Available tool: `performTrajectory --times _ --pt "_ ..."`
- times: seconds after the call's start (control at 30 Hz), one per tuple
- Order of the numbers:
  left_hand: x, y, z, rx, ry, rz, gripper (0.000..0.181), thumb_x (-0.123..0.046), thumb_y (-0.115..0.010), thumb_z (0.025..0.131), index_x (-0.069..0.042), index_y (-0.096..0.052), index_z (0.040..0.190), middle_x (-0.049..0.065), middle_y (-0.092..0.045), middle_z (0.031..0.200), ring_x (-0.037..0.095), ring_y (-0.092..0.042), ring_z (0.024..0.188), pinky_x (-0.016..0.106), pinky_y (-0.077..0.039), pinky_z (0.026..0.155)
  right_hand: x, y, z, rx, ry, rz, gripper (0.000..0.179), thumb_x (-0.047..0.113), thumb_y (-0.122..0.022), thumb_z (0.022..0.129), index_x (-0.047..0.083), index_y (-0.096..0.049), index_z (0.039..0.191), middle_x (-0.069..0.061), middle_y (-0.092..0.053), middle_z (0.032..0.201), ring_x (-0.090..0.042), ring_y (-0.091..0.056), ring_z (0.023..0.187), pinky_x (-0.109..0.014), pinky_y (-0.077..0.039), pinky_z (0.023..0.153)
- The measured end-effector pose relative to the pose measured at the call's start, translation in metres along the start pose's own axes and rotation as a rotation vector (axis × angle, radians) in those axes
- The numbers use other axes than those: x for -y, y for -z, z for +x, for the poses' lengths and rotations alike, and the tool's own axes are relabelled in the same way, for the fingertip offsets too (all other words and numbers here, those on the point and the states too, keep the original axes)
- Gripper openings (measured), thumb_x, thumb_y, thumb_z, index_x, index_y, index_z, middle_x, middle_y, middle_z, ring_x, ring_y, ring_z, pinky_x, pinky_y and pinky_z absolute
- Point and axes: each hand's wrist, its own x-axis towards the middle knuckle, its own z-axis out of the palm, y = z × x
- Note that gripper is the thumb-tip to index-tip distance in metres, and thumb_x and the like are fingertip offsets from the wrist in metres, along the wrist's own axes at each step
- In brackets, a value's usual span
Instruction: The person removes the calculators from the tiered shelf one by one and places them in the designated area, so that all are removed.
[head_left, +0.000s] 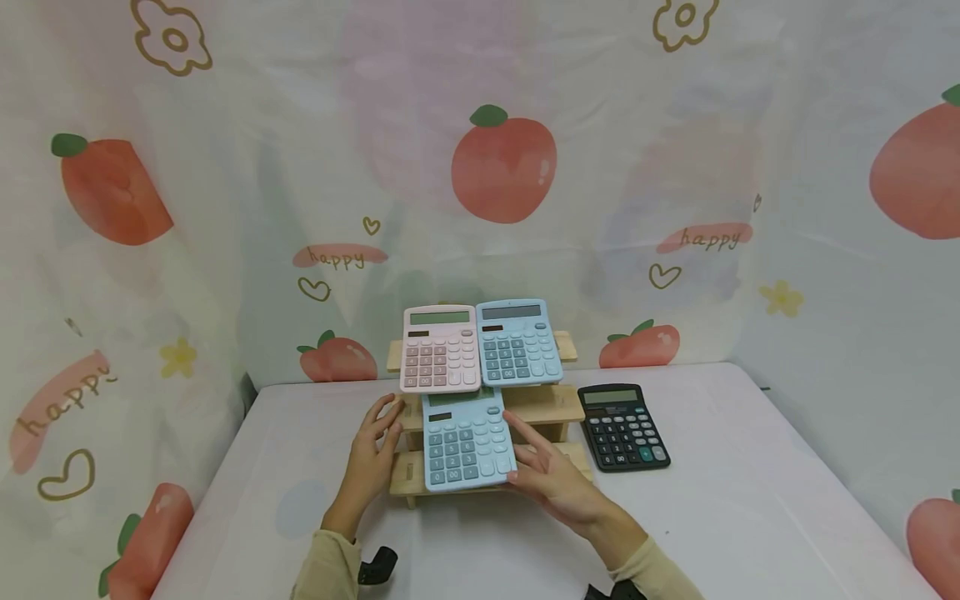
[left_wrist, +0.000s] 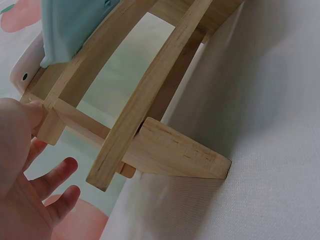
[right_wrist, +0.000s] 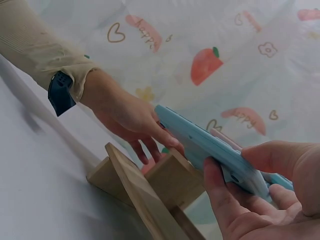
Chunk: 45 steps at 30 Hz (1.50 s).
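My right hand (head_left: 561, 490) grips the right edge of a light blue calculator (head_left: 467, 450), thumb on one face and fingers on the other in the right wrist view. This calculator lies tilted over the lower tiers of a wooden stepped rack (head_left: 543, 403), keys facing me. With thumb and forefinger, my left hand (head_left: 365, 467) holds the left end of the rack's middle slat (left_wrist: 95, 70); its other fingers spread below. Side by side on the top tier lean a pink calculator (head_left: 440, 354) and another blue calculator (head_left: 519, 346), their lower edges overlapping the held one's screen.
A black calculator (head_left: 622, 427) lies on the white tabletop (head_left: 720, 500) just right of the rack. Behind and at both sides hangs a fruit-printed cloth (head_left: 600, 150). Dark straps (right_wrist: 62, 92) show at the wrists.
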Motion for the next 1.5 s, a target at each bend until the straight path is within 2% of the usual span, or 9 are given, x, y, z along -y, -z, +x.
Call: performTrajectory --times 0.13,0.4,0.73,0.87,1.0,1.23,1.5 --pt "0.001 0.000 0.000 -0.009 -0.009 0.001 0.041 -0.016 -0.053 0.106 0.002 -0.055 0.142 0.016 -0.043 0.157 0.042 -0.039 0.147 0.066 -0.045 0.102 0.000 0.002 -0.005 0.009 -0.003 0.018 0.089 -0.004 -0.054 0.099 0.021 0.001 0.165 -0.031 -0.016 0.165 -0.013 -0.058 0.132 -0.030 -0.049 0.107" --pt "0.002 0.000 0.001 -0.017 -0.023 -0.002 0.040 -0.016 -0.054 0.105 0.002 -0.057 0.140 0.019 -0.045 0.156 0.042 -0.042 0.145 0.066 -0.046 0.100 0.003 0.007 -0.017 0.010 -0.018 0.061 0.088 -0.003 -0.053 0.100 0.022 0.001 0.165 -0.027 -0.008 0.168 -0.014 -0.057 0.134 -0.030 -0.048 0.108" --pt "0.004 -0.002 0.000 -0.019 -0.032 -0.015 0.039 -0.016 -0.054 0.105 0.002 -0.058 0.140 0.017 -0.046 0.155 0.042 -0.044 0.143 0.064 -0.046 0.099 0.008 0.020 -0.036 -0.003 -0.028 0.029 0.082 0.000 -0.049 0.103 0.023 0.000 0.165 -0.026 -0.004 0.169 -0.011 -0.056 0.135 -0.030 -0.049 0.108" --pt "0.004 -0.002 -0.001 -0.024 -0.031 -0.005 0.039 -0.016 -0.054 0.105 0.001 -0.058 0.139 0.018 -0.046 0.155 0.043 -0.045 0.143 0.064 -0.046 0.099 0.008 0.028 -0.043 0.006 -0.015 0.030 0.079 -0.001 -0.046 0.104 0.022 0.000 0.165 -0.021 -0.012 0.169 -0.012 -0.055 0.136 -0.031 -0.048 0.109" --pt "0.004 -0.001 -0.001 -0.024 -0.024 -0.003 0.039 -0.017 -0.054 0.105 0.001 -0.058 0.140 0.018 -0.046 0.155 0.043 -0.044 0.143 0.065 -0.046 0.099 0.011 0.035 -0.051 0.038 0.012 0.052 0.077 -0.003 -0.043 0.104 0.018 -0.001 0.165 -0.008 -0.025 0.168 -0.013 -0.053 0.139 -0.033 -0.048 0.109" --pt "0.003 -0.001 0.000 -0.020 -0.019 0.002 0.040 -0.018 -0.054 0.105 0.000 -0.058 0.140 0.017 -0.045 0.156 0.042 -0.044 0.144 0.064 -0.046 0.100 0.018 0.051 -0.064 0.066 0.038 0.066 0.073 -0.003 -0.037 0.106 0.015 0.003 0.164 0.006 -0.032 0.162 -0.012 -0.053 0.139 -0.032 -0.047 0.110" --pt "0.003 -0.001 0.000 -0.009 -0.014 0.001 0.041 -0.020 -0.053 0.106 0.000 -0.057 0.142 0.015 -0.044 0.157 0.041 -0.042 0.145 0.064 -0.045 0.101 0.025 0.071 -0.076 0.027 0.072 0.093 0.073 -0.005 -0.034 0.106 0.020 0.002 0.164 0.012 -0.043 0.154 -0.008 -0.063 0.114 -0.023 -0.052 0.097"
